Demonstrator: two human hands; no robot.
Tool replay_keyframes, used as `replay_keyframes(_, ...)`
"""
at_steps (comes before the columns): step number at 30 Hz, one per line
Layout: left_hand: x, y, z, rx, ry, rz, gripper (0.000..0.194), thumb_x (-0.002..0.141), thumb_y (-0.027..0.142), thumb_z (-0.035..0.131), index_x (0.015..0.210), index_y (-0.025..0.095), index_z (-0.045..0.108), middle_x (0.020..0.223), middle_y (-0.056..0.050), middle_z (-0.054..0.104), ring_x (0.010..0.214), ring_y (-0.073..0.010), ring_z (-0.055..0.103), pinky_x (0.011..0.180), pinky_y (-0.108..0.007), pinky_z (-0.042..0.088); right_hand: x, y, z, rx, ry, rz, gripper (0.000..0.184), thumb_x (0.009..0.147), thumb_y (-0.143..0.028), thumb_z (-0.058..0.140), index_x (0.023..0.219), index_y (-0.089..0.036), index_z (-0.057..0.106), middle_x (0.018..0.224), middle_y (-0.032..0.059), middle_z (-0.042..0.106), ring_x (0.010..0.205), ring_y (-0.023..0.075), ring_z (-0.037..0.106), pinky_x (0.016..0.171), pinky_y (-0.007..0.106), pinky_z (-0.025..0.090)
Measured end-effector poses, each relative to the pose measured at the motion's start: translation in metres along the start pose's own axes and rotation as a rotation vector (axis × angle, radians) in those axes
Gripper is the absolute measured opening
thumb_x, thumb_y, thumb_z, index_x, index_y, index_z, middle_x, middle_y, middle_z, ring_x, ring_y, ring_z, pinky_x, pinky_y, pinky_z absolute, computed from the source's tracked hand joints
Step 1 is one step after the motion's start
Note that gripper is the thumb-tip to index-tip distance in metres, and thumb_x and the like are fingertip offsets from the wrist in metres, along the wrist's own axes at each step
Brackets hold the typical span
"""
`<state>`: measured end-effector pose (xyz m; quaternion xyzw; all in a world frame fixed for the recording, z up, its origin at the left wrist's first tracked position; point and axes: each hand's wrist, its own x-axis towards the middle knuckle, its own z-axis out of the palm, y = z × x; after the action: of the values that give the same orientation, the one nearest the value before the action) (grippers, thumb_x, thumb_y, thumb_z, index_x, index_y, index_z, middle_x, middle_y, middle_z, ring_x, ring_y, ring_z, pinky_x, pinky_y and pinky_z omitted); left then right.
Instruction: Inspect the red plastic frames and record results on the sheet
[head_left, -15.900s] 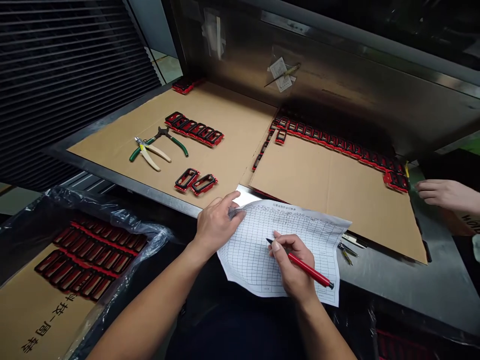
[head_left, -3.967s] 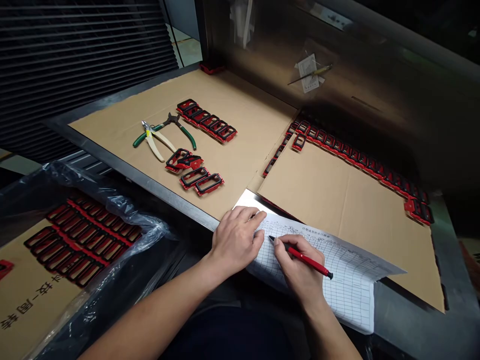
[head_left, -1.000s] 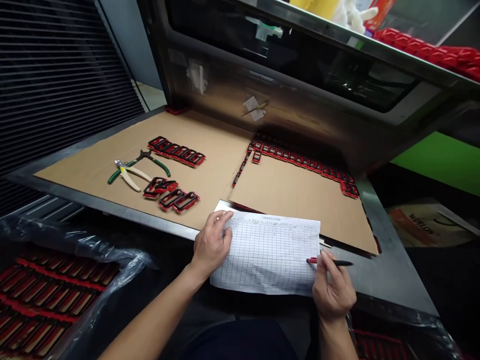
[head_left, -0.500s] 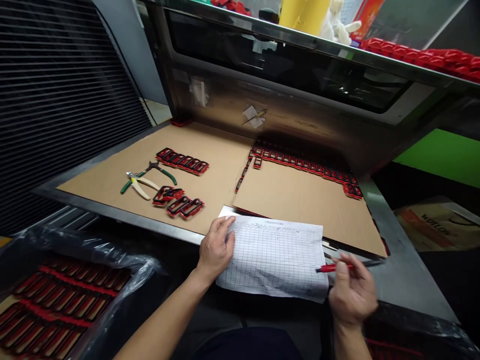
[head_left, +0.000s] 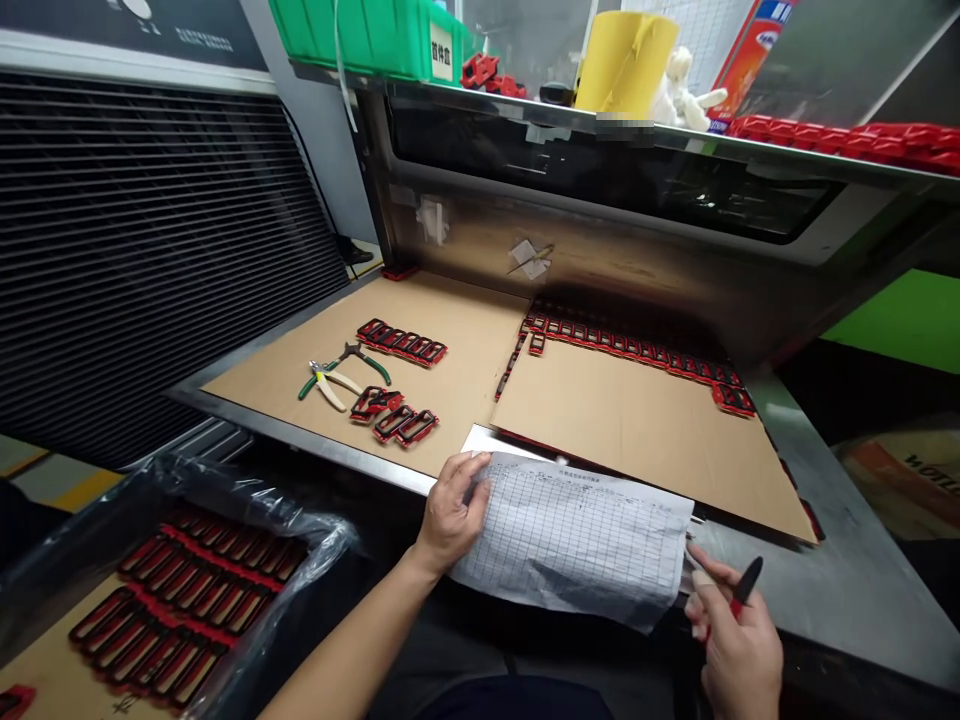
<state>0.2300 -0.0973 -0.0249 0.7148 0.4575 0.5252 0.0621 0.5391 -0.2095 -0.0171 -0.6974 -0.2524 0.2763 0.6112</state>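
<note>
A printed grid form (head_left: 577, 540) hangs over the front edge of the bench, its sheet slightly wrinkled. My left hand (head_left: 456, 508) pinches its upper left corner, thumb on top. Beside the sheet's lower right edge, my right hand (head_left: 739, 630) is closed round a red and black pen (head_left: 746, 585). The pen's black end points up and away; its other end is hidden in my fingers. I cannot tell whether that hand touches the paper.
Two pairs of pliers (head_left: 330, 385) lie on cardboard (head_left: 277, 365) near several red-and-black frames (head_left: 401, 342). More frames line the right cardboard sheet (head_left: 615, 420). A lined box (head_left: 330, 535) of frames stands lower left. A green bin (head_left: 360, 40) and yellow roll (head_left: 626, 65) sit on the shelf.
The view has shifted, showing more of the left side and shelf. My right hand has turned, so the pen no longer points at the sheet. My left hand keeps hold of the form.
</note>
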Motion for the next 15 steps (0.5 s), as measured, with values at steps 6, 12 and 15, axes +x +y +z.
replay_keyframes(6, 0.0, -0.001, -0.004, -0.041, 0.004, 0.008, 0.028, 0.092, 0.015, 0.055, 0.118, 0.019, 0.062, 0.107, -0.007, 0.066, 0.102, -0.018, 0.068, 0.093, -0.03, 0.06, -0.003, -0.004, 0.004, -0.163, -0.077, 0.091, 0.073, 0.057, -0.06, 0.084, 0.112, -0.017, 0.062, 0.079, 0.0001, 0.066, 0.045, 0.0081, 0.042, 0.039, 0.022, 0.036)
replay_keyframes(12, 0.001, -0.002, -0.002, -0.063, -0.025, -0.071, 0.033, 0.091, 0.015, 0.053, 0.122, 0.018, 0.062, 0.112, -0.009, 0.066, 0.105, -0.0196, 0.067, 0.095, -0.032, 0.058, -0.007, -0.01, 0.006, -0.313, -0.183, 0.069, 0.053, 0.064, -0.068, 0.076, 0.074, -0.017, 0.061, 0.044, -0.0081, 0.04, 0.044, 0.0106, 0.035, 0.043, 0.024, 0.031)
replay_keyframes(15, 0.004, -0.002, -0.001, -0.08, -0.058, -0.132, 0.034, 0.09, 0.017, 0.052, 0.123, 0.019, 0.062, 0.114, -0.009, 0.066, 0.109, -0.0211, 0.066, 0.098, -0.035, 0.056, -0.007, -0.011, 0.009, -0.291, -0.145, 0.096, 0.054, 0.061, -0.069, 0.076, 0.071, -0.019, 0.057, 0.043, -0.009, 0.037, 0.044, 0.0101, 0.032, 0.043, 0.025, 0.028)
